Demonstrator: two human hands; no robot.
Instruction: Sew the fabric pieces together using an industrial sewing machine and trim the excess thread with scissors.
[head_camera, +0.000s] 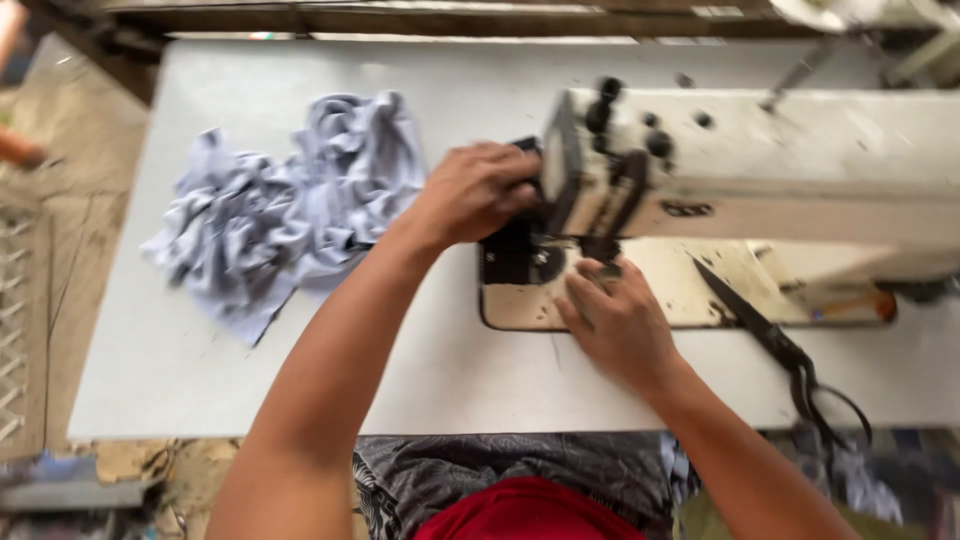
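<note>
A cream industrial sewing machine (760, 160) sits on a pale grey table (200, 350). My left hand (475, 190) is curled against the left end of the machine head, fingers closed on a dark part there. Under the head, my right hand (615, 320) rests on the machine bed, its fingertips at the needle area (605, 262). What the fingertips pinch is hidden and blurred. A crumpled heap of light blue-grey cloth (280, 210) lies on the table to the left of my left arm, untouched.
Black scissors (790, 350) lie on the table right of my right hand, handles toward the front edge. Dark patterned fabric and a red garment (520, 500) show below the table's front edge. Wooden beams run along the far side; ground lies left.
</note>
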